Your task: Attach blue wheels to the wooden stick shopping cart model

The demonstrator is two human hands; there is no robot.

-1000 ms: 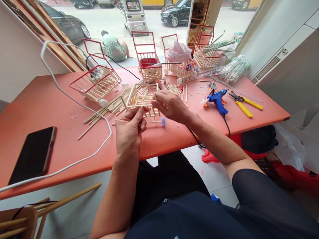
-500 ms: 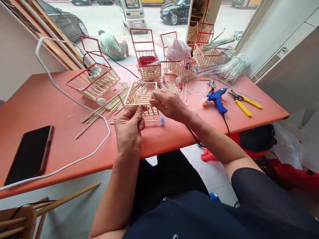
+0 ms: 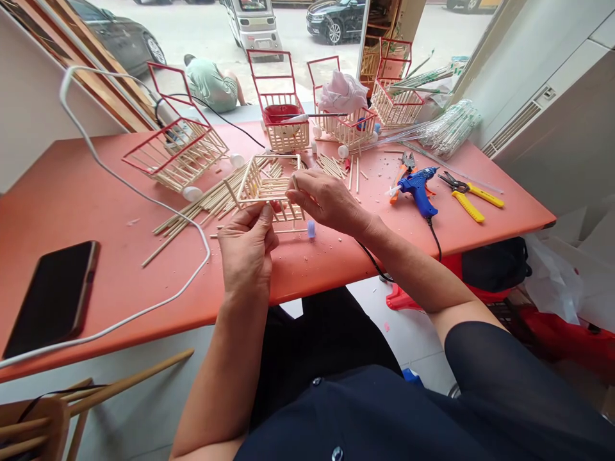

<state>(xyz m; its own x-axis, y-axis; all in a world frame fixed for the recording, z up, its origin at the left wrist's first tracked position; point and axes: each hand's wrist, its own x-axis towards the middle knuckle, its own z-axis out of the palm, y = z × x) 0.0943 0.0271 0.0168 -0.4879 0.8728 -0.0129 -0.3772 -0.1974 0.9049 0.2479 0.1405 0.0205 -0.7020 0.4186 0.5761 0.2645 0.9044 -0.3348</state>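
Observation:
A small cart basket built of pale wooden sticks [image 3: 254, 182] is held just above the front of the table. My left hand [image 3: 247, 246] pinches its lower front bar between thumb and fingers. On the basket's right side, my right hand [image 3: 329, 198] is closed, thumb against fingers. A pale stick end shows at those fingertips; whether it belongs to the basket I cannot tell. Under the basket, near the table's front, lies a stick with a bluish wheel-like piece [image 3: 311, 229] at its end. Loose wooden sticks [image 3: 192, 218] lie behind and to the left.
A blue glue gun [image 3: 419, 189], orange-handled pliers [image 3: 407, 163] and yellow-handled cutters [image 3: 468, 202] lie on the right. Finished red-trimmed carts [image 3: 185, 150] line the back. A phone [image 3: 50, 298] and a white cable [image 3: 195, 275] are on the left. Wrapped sticks [image 3: 446, 128] lie at the back right.
The whole view has shifted slightly, so things appear a little further left and up. Both hands keep the same hold on the stick basket.

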